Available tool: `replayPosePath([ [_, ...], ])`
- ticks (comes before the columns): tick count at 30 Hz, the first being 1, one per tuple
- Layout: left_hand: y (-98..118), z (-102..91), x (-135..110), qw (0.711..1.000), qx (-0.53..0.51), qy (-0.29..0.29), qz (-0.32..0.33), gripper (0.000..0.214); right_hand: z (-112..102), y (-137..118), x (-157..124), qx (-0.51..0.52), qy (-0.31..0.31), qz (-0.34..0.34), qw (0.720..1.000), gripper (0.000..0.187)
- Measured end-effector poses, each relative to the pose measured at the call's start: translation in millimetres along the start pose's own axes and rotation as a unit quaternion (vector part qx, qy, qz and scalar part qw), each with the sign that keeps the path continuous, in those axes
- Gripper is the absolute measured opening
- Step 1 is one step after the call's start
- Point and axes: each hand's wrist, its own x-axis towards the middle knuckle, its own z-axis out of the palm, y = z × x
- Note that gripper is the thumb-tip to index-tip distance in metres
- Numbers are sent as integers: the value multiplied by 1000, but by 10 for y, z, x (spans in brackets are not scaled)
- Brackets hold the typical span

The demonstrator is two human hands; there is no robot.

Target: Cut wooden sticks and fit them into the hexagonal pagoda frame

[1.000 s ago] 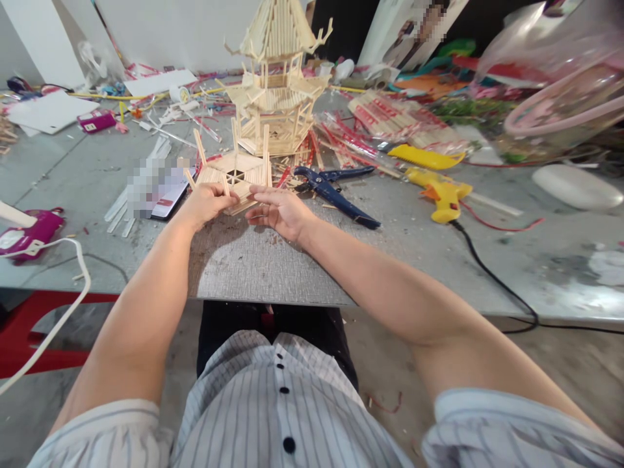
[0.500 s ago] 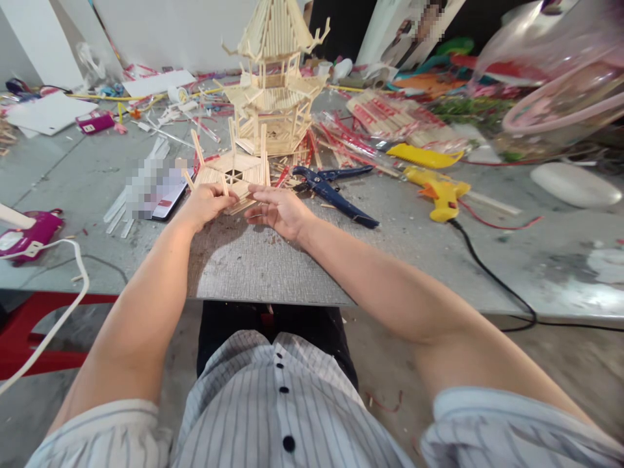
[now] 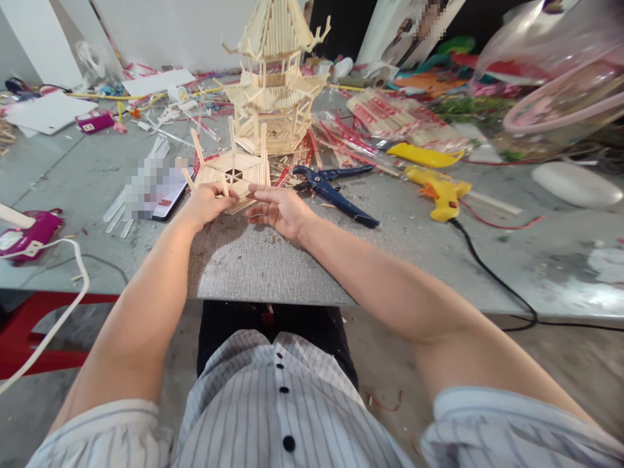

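Evidently the work is partway along. At the centre of the frame, a hexagonal platform of pale wooden sticks rests on the grey textured worktop. Its panels of side-by-side sticks look laid, and slim upright posts of paired sticks stand around its rim, the left ones leaning outward. What is left seems to be around the dark middle, open apart from a few crossing sticks, and at the near edge; whether that opening is meant to stay cannot be told. Just behind, at upper centre, a tiered pagoda of the same pale sticks looks far more complete, with a ribbed roof and upturned eaves.

The left hand has its grip apparently pinched on the platform's near left edge, beside a short post. The right hand has a loose, released grip, fingers parted at the near right edge; actual contact is unclear.

The fingers cover much of the near rim, so a post at the right hand's corner can't be confirmed. At centre left, a dark-edged phone is partly pixelated. The pagoda's tip is cut off by the top of the frame.
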Motion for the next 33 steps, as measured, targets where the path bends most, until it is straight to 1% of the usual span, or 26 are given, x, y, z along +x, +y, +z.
replayPosePath([
  [8,-2,4,-1,1000,15,5,1,11,3,-13,-14,-12,5,8,1000,24],
  [12,-30,1,16,1000,4,1,7,10,1,-14,-19,-16,6,11,1000,24],
  [16,-27,-9,22,1000,-10,-8,-6,10,4,-14,-18,-18,5,11,1000,25],
  [21,36,-18,-7,999,-11,-19,-23,10,-1,-13,-15,-21,0,9,1000,29],
  [29,33,-22,-8,1000,1,-14,-28,11,-6,-9,-14,-15,-2,9,1000,31],
  [33,8,-29,1,1000,-2,-18,-15,13,-8,-4,-8,-19,-3,7,1000,28],
])
